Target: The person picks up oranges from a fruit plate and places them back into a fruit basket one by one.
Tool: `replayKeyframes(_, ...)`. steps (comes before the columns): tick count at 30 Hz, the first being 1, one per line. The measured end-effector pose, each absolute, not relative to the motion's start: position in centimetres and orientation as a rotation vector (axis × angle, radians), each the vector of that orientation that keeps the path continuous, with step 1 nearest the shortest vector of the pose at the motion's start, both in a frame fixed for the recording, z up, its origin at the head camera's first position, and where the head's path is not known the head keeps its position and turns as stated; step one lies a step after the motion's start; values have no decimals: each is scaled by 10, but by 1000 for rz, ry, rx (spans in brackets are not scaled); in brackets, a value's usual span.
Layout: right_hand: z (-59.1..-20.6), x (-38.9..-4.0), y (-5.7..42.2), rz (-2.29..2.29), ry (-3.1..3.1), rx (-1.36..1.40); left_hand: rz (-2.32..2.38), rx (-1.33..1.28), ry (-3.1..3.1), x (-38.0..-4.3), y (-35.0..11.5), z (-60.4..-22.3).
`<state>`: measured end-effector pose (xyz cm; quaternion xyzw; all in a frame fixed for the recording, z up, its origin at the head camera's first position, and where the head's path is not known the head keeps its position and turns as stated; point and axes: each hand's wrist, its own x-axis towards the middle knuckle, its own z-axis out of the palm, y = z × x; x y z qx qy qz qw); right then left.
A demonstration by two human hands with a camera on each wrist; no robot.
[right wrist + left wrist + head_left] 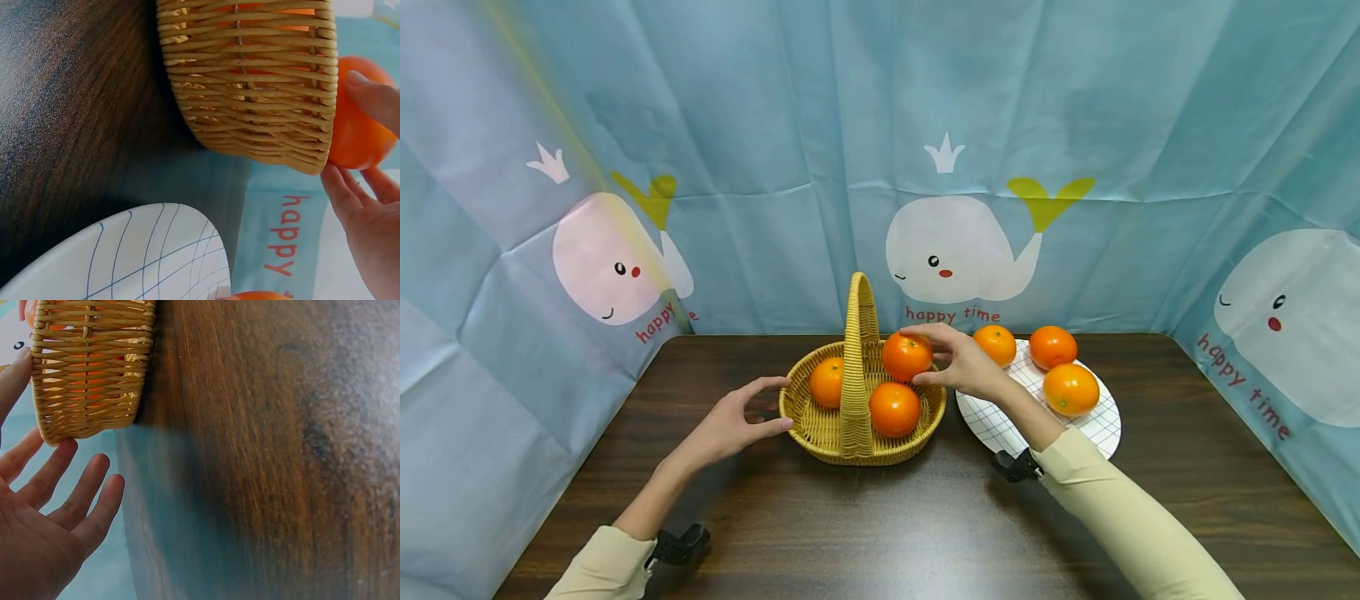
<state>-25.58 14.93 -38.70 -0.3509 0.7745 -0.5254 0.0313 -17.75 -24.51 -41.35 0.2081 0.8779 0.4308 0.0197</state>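
My right hand (pixel 964 364) holds an orange (pixel 907 356) between thumb and fingers over the right end of a wicker basket (pixel 863 457). In the right wrist view the held orange (pixel 362 115) shows above the basket's rim, with the thumb on one side and fingers on the other. Inside the basket lie an orange (pixel 827 383) left of the handle and another orange (pixel 895 409) right of it. My left hand (pixel 733 421) is at the basket's left end, fingers spread; in the left wrist view its fingertips (pixel 66 447) touch or nearly touch the rim.
A white plate (pixel 1108 421) with blue grid lines stands right of the basket, bearing an orange (pixel 1052 347), a nearer orange (pixel 1071 390) and a third orange (pixel 996 345). The basket's tall arched handle (pixel 854 367) rises mid-basket. Behind the dark wooden table (pixel 850 533) hangs a blue whale-print curtain (pixel 737 258).
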Motion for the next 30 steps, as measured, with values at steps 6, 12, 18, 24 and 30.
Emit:
replayKeyframes(6,-384,-255,155,-1645,2348,-1069,1318,635,2733,-178,-245,-413)
replayKeyframes(12,-380,-253,170,-1735,2369,-967,1344,657,2716,-179,-244,-414)
replayKeyframes(18,-375,-248,192,-1747,2473,-867,1351,671,2710,-179,-244,-414)
replayKeyframes(24,-371,-243,212,-1806,2465,-781,1363,640,2697,-180,-245,-414)
replayKeyframes(30,-373,-242,228,-1796,2497,-794,1357,642,2697,-180,-245,-416)
